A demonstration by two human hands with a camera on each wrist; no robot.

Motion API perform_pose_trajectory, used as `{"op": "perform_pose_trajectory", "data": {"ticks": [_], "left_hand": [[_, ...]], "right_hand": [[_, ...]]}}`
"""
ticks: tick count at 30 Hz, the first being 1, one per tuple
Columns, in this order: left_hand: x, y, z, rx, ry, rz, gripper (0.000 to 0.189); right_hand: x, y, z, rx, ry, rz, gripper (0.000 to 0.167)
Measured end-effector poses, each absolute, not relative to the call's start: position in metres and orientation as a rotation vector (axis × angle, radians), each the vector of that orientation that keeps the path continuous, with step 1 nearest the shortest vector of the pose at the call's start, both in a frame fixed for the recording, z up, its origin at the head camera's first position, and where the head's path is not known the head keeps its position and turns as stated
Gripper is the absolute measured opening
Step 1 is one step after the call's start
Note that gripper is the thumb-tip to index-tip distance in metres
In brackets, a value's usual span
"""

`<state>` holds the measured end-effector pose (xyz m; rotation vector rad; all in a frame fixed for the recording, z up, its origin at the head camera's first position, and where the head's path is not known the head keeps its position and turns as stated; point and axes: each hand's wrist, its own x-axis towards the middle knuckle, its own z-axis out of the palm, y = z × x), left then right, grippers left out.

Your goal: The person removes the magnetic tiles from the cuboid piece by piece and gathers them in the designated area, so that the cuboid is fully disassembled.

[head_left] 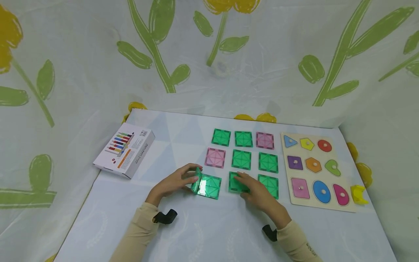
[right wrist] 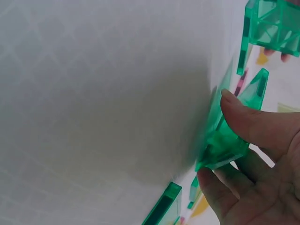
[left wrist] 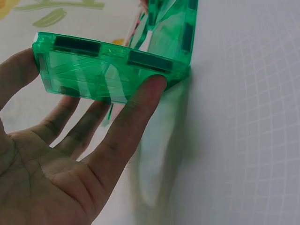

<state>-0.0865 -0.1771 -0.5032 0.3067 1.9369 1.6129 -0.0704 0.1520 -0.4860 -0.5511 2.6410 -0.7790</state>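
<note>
My left hand [head_left: 176,182] pinches a green see-through magnetic tile [left wrist: 89,70] by its edges. It stands nearly upright at the left edge of another green tile [head_left: 210,186]. In the left wrist view the two appear to meet at a corner. My right hand [head_left: 260,191] grips a second green tile [head_left: 236,183] between thumb and fingers. In the right wrist view this gripped tile [right wrist: 229,145] is tilted up from the table. Just right of that hand lies one more green tile [head_left: 271,186], partly covered by the fingers in the head view.
Behind the hands, rows of flat tiles include a pink tile [head_left: 215,157] and several green ones. A wooden shape puzzle board [head_left: 340,174] lies at right, beside a yellow piece [head_left: 359,194]. At left sits a white box [head_left: 126,149] with a bead-counter picture.
</note>
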Motion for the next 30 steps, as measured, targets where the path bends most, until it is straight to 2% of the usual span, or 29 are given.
{"op": "perform_pose_trajectory", "data": {"ticks": [8,14,24,30], "left_hand": [[-0.087,-0.187,-0.503,0.308,2.001,1.623,0.047],[-0.084,-0.187,-0.502,0.315,2.172,1.571,0.047],[-0.077,-0.186,-0.498,0.368,2.493,1.227,0.079],[-0.072,-0.181,-0.498,0.349,2.565,1.052,0.085]], "right_hand": [[-0.069,0.151,-0.486,-0.53,2.644,-0.777,0.055],[-0.068,0.134,-0.486,-0.554,2.63,-0.828,0.059],[-0.069,0.097,-0.487,-0.712,2.529,-0.777,0.068],[-0.07,0.085,-0.486,-0.738,2.543,-0.724,0.076]]}}
